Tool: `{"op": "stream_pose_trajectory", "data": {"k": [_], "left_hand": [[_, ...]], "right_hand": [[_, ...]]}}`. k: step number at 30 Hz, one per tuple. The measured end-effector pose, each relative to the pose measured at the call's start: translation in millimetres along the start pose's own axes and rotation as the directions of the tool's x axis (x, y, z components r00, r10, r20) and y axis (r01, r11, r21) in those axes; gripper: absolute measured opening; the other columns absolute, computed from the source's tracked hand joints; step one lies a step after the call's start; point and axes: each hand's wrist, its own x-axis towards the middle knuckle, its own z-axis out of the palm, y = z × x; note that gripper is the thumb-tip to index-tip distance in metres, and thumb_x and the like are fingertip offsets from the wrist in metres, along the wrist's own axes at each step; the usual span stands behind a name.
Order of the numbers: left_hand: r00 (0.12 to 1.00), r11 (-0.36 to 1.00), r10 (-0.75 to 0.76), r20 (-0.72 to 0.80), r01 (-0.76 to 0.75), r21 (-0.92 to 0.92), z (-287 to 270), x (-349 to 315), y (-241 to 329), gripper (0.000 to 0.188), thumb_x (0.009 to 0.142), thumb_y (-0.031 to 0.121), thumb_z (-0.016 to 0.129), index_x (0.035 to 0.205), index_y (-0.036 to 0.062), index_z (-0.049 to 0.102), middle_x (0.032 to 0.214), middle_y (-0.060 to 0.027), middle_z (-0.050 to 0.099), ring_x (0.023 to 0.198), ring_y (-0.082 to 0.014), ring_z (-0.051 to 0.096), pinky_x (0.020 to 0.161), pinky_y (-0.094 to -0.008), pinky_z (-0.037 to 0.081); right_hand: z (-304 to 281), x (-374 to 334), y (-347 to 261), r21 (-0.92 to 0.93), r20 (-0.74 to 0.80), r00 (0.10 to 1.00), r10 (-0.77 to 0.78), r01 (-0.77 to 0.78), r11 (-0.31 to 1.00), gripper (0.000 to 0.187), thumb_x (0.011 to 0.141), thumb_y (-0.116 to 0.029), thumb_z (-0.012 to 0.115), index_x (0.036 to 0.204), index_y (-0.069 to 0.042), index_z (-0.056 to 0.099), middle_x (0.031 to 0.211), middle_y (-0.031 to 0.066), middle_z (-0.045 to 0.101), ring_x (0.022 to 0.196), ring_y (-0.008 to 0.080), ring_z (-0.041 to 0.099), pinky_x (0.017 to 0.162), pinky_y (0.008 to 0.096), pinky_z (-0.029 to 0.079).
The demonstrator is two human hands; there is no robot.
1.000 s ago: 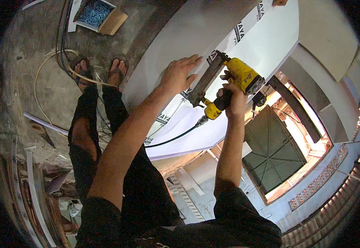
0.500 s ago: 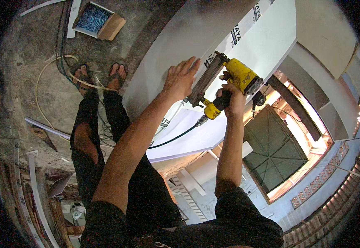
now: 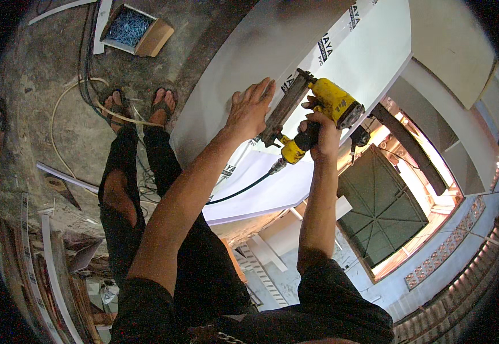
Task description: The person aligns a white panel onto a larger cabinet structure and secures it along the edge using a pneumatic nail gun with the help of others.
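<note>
My right hand (image 3: 320, 129) is wrapped round the black grip of a yellow pneumatic nail gun (image 3: 334, 103). The gun's long grey magazine (image 3: 286, 109) lies slantwise between my two hands, its nose end over the white panel (image 3: 355, 69). A black air hose (image 3: 246, 190) runs from the fitting below the grip down toward my legs. My left hand (image 3: 250, 112) rests flat on the panel beside the magazine, fingers stretched out and holding nothing. Dark printing runs in a band along the panel. The nose's exact contact with the panel cannot be made out.
An open cardboard box (image 3: 128, 27) of bluish fasteners stands on the concrete floor at the upper left. Pale and dark hoses (image 3: 57, 123) loop round my sandalled feet. Strips and boards (image 3: 49, 269) lean at the lower left. A dark green door panel (image 3: 382, 203) stands right.
The nail gun and my right hand have shifted very slightly. My left hand stays flat in nearly the same place on the panel.
</note>
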Motion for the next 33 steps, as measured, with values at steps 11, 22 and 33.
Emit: {"op": "stream_pose_trajectory", "data": {"k": [11, 22, 33], "left_hand": [[0.998, 0.999, -0.032, 0.051, 0.031, 0.007, -4.9, 2.3, 4.5, 0.078, 0.088, 0.013, 0.062, 0.153, 0.0114, 0.021, 0.159, -0.0094, 0.022, 0.141, -0.0296, 0.03, 0.107, -0.0601, 0.028], [0.996, 0.998, -0.054, 0.069, 0.053, 0.021, -6.1, 3.3, 6.8, 0.074, 0.093, 0.016, 0.058, 0.155, 0.0132, 0.017, 0.16, -0.0077, 0.021, 0.142, -0.0297, 0.03, 0.108, -0.0599, 0.027], [0.996, 0.995, -0.04, 0.076, 0.032, 0.098, -18.6, -1.0, 10.2, 0.074, 0.092, 0.016, 0.058, 0.154, 0.0124, 0.018, 0.159, -0.0081, 0.023, 0.139, -0.0287, 0.036, 0.106, -0.0612, 0.032]], "right_hand": [[6.9, -3.0, 0.1, 0.016, -0.056, 0.998, -0.031, 0.032, 0.999, 0.039, 0.074, 0.002, 0.055, 0.113, 0.003, 0.057, 0.093, 0.0123, 0.064, 0.051, 0.0185, 0.057, 0.046, 0.0294, 0.049], [10.0, -5.1, -3.0, 0.033, -0.072, 0.997, -0.006, 0.008, 0.999, 0.041, 0.073, 0.006, 0.053, 0.114, 0.003, 0.056, 0.095, 0.0113, 0.061, 0.052, 0.0175, 0.054, 0.049, 0.0299, 0.049], [9.3, -2.5, -2.2, 0.098, -0.116, 0.992, 0.045, -0.033, 0.995, 0.029, 0.07, 0.002, 0.055, 0.099, 0.001, 0.058, 0.081, 0.0096, 0.059, 0.047, 0.0176, 0.053, 0.043, 0.0292, 0.047]]}}
